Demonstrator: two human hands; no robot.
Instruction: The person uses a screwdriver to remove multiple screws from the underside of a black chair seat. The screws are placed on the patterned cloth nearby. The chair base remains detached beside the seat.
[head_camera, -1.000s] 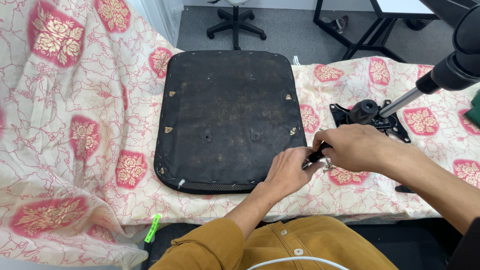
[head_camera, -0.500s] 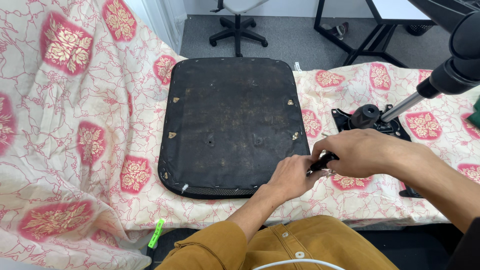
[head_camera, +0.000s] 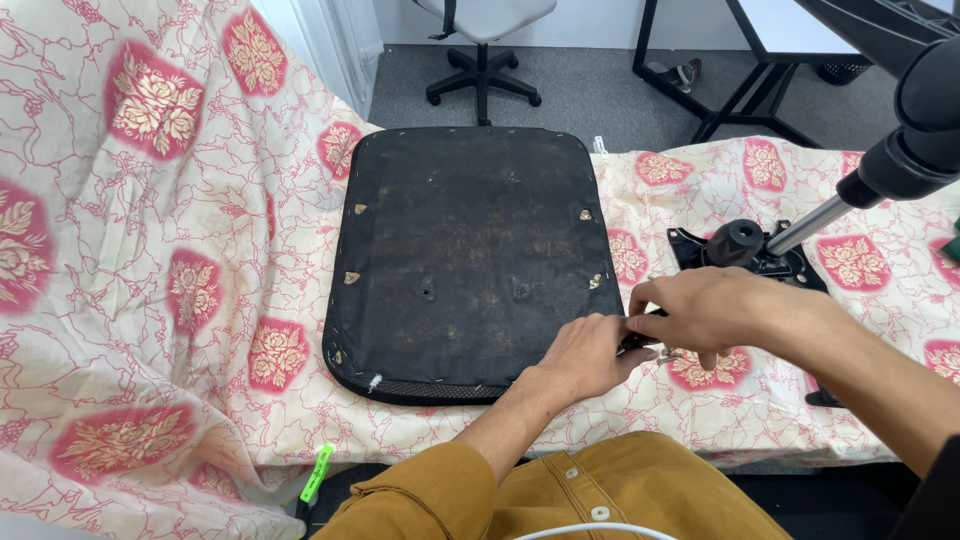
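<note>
A black chair seat (head_camera: 470, 250) lies upside down on the flowered cloth (head_camera: 180, 300), its underside showing small metal fittings and two holes. My left hand (head_camera: 585, 352) rests at the seat's near right corner, fingers pinched on something small. My right hand (head_camera: 705, 308) is just to the right, closed around a small black-handled tool (head_camera: 640, 340) whose end meets my left fingers. A few small metal bits (head_camera: 668, 355) lie on the cloth under my hands.
A black metal chair mechanism plate (head_camera: 745, 250) with a gas cylinder (head_camera: 815, 222) lies right of the seat. An office chair base (head_camera: 482, 75) and black desk legs (head_camera: 720, 80) stand on the grey floor behind. A green clip (head_camera: 315, 470) hangs at the cloth's front edge.
Both hands have stayed together by the seat's right corner, shifting only slightly; the right hand has turned on the tool. The camera has tilted, so everything sits lower in view.
</note>
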